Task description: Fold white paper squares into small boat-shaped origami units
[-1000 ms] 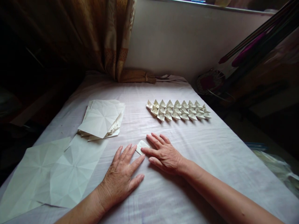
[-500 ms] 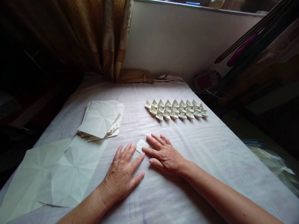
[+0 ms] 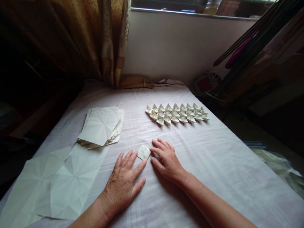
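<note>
Paper square (image 3: 143, 152), folded flat between the sheet's (image 3: 213, 164) side edges; your left hand (image 3: 124, 177) and right hand (image 3: 167, 160), fingers parted, grip nothing!

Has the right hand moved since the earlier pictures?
Yes, rightward: judged against the paper stack, the right hand has slid off the folded square to about its right corner.

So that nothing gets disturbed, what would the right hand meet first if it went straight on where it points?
Probably the small folded paper, just left of the right hand; whether they touch is unclear.
</note>
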Action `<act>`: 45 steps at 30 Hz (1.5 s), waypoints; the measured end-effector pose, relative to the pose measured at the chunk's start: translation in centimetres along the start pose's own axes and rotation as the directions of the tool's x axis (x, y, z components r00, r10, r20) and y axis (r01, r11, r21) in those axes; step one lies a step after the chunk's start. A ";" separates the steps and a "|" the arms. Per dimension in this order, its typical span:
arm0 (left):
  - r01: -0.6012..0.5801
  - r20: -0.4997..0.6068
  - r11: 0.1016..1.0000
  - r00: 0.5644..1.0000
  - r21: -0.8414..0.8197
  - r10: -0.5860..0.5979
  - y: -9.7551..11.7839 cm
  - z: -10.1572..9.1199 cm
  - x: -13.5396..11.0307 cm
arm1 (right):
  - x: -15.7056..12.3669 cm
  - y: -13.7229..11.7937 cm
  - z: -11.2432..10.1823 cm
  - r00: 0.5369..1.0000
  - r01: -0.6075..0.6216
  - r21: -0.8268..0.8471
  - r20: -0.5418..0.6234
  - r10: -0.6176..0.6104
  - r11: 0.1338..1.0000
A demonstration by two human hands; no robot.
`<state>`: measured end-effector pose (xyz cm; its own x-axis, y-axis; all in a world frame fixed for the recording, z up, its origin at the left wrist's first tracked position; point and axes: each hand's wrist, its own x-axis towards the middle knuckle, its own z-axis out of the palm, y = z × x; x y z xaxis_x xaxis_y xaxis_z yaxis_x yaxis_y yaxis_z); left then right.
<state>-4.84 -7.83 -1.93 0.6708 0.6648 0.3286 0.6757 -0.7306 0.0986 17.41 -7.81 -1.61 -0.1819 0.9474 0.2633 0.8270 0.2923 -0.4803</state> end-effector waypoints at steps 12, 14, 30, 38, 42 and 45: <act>-0.030 -0.044 0.999 0.999 -0.043 0.028 0.0 -0.3 0.0 | 0.8 -1.5 -1.2 0.880 0.119 -0.084 -0.453 -0.144 0.989; -0.048 -0.047 0.998 0.998 -0.036 0.046 -0.2 -0.4 0.0 | 0.5 -1.6 -1.3 0.890 0.186 -0.227 -0.373 -0.262 0.956; -0.091 -0.018 0.990 0.996 -0.106 0.089 0.2 -0.7 0.7 | -1.8 -0.3 -1.3 0.980 0.191 -0.143 0.091 -0.179 0.971; -0.061 -0.029 0.995 0.998 -0.084 0.059 1.0 -0.7 1.1 | 1.1 0.4 -1.0 0.959 0.175 -0.158 0.250 -0.132 0.972; -0.085 -0.022 0.993 0.996 -0.084 0.084 0.9 -0.8 1.1 | -0.7 1.7 -1.8 0.965 0.232 -0.049 0.136 -0.224 0.971; -0.101 0.004 0.991 0.995 -0.083 0.102 0.7 -1.0 1.2 | -2.2 2.1 -2.6 0.962 0.243 -0.020 0.129 -0.239 0.970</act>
<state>-3.84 -7.71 -0.56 0.7374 0.5873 0.3337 0.5766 -0.8046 0.1421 20.95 -9.62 -1.00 -0.4413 0.8589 0.2597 0.7682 0.5112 -0.3853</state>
